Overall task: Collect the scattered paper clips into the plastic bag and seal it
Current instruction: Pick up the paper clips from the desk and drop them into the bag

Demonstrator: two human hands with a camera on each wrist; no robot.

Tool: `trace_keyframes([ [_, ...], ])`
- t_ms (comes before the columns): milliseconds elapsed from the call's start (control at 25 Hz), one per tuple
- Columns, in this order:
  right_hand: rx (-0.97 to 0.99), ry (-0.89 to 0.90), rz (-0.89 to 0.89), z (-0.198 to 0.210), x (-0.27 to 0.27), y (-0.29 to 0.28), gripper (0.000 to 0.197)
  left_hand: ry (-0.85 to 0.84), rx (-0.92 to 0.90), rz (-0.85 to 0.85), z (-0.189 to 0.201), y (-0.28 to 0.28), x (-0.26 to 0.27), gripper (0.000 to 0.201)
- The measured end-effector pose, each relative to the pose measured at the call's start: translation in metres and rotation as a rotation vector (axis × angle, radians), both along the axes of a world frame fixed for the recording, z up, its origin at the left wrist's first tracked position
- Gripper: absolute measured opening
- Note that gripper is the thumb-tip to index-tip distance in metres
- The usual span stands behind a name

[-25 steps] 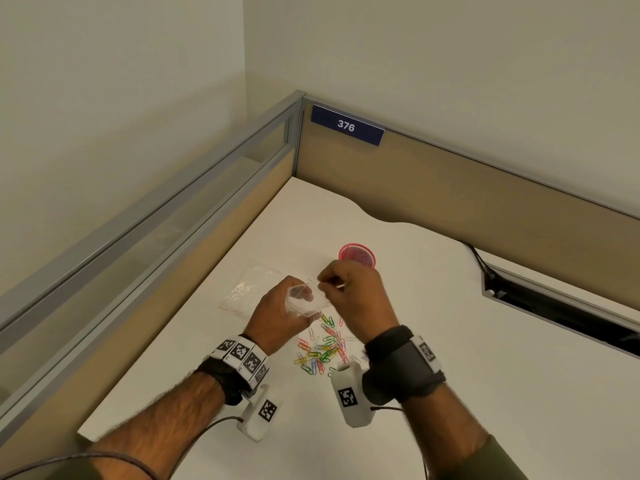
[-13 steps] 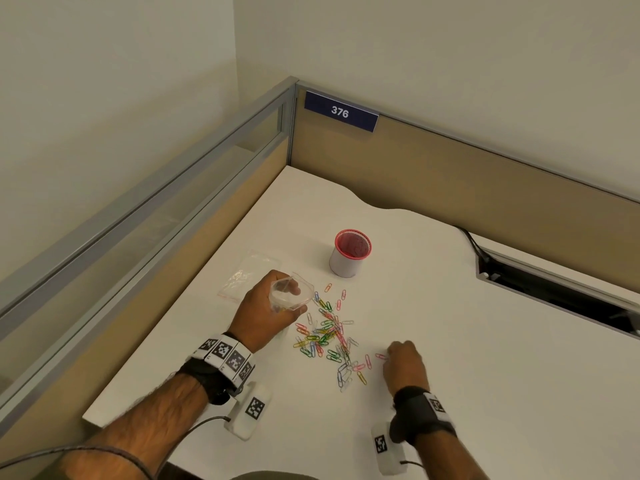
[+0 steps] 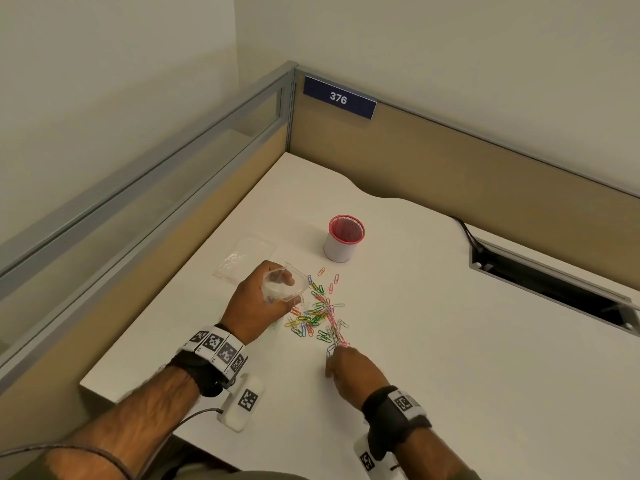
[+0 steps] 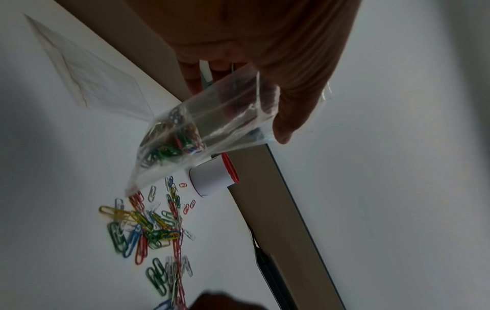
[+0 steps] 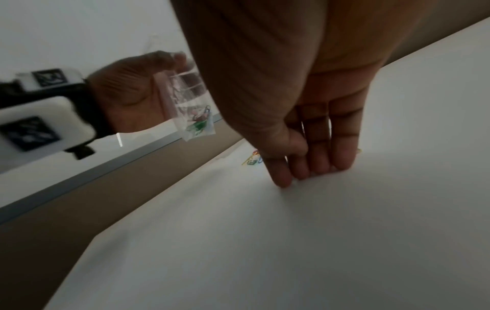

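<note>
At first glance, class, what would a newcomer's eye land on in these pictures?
Most likely the bright heap of coloured paper clips scattered mid-desk, between the hands. Next, the clear plastic bag that the left hand holds open above them, some clips already inside. Then the red-rimmed cup standing behind the heap.

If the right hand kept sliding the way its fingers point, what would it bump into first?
Most likely the near end of the scattered paper clips: the right hand lies on the desk with its fingers aimed at them, almost touching. Exact contact is hard to judge.
</note>
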State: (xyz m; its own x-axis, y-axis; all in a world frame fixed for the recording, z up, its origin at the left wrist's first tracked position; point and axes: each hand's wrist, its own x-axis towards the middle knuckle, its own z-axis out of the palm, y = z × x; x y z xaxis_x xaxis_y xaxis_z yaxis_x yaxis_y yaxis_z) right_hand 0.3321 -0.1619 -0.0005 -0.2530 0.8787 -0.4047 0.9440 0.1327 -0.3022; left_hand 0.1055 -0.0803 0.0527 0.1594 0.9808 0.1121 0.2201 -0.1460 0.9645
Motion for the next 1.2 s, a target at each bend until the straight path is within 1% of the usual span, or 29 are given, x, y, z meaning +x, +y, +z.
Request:
trace_keyframes([
  [120,0.062,0.104,-0.118,0.003,0.000,0.034,0.034,0.013,-0.009,-0.002,-0.001,-0.006,-0.006,0.037],
  [240,0.124,0.125,-0.239,0.012,0.016,0.050,0.027,0.007,0.002,0.020,0.000,-0.008,-0.012,0.037],
  [320,0.086,0.052,-0.206,0.017,0.027,0.042,0.026,0.005,0.007,0.039,0.000,-0.007,-0.016,0.037],
  [400,0.000,-0.076,-0.115,0.015,0.030,0.028,0.026,0.004,0.007,0.053,-0.001,-0.004,-0.019,0.037],
  [440,-0.014,-0.105,-0.081,0.011,0.030,0.024,0.026,0.003,0.006,0.055,-0.001,-0.003,-0.019,0.036],
  [520,0.041,-0.055,-0.090,0.005,0.027,0.029,0.027,0.006,0.004,0.053,-0.003,-0.003,-0.018,0.037],
  [600,0.099,0.057,-0.184,0.003,0.025,0.046,0.032,0.014,0.003,0.045,-0.004,-0.002,-0.017,0.037],
  [640,0.111,0.085,-0.231,0.002,0.026,0.054,0.032,0.019,0.001,0.038,-0.004,0.000,-0.016,0.037],
  [760,0.148,0.056,-0.342,0.002,0.033,0.065,0.021,0.026,0.002,0.038,-0.002,0.006,-0.017,0.036],
  [800,0.154,0.053,-0.390,0.003,0.037,0.065,0.021,0.023,0.000,0.042,-0.001,0.008,-0.018,0.036],
  [840,0.144,0.056,-0.434,0.004,0.039,0.065,0.030,0.020,-0.001,0.046,0.000,0.011,-0.018,0.036],
  [880,0.112,0.058,-0.458,0.005,0.039,0.065,0.046,0.018,-0.003,0.045,0.000,0.012,-0.018,0.037],
  [920,0.072,0.047,-0.448,0.005,0.036,0.066,0.059,0.019,-0.005,0.042,-0.001,0.015,-0.019,0.037],
  [960,0.040,0.018,-0.412,0.005,0.031,0.068,0.066,0.021,-0.006,0.036,-0.002,0.017,-0.018,0.037],
  [1000,0.023,-0.006,-0.375,0.003,0.023,0.069,0.065,0.024,-0.007,0.027,-0.003,0.019,-0.019,0.038],
  [1040,0.028,-0.025,-0.341,0.000,0.014,0.070,0.057,0.027,-0.008,0.020,-0.005,0.021,-0.019,0.038],
  [1120,0.083,-0.049,-0.301,-0.005,-0.001,0.074,0.032,0.031,-0.015,0.014,-0.005,0.023,-0.018,0.037],
  [1160,0.111,-0.056,-0.302,-0.007,-0.006,0.075,0.024,0.031,-0.019,0.009,-0.005,0.024,-0.018,0.037],
  [1200,0.126,-0.060,-0.308,-0.008,-0.008,0.077,0.022,0.030,-0.021,0.003,-0.004,0.026,-0.018,0.037],
])
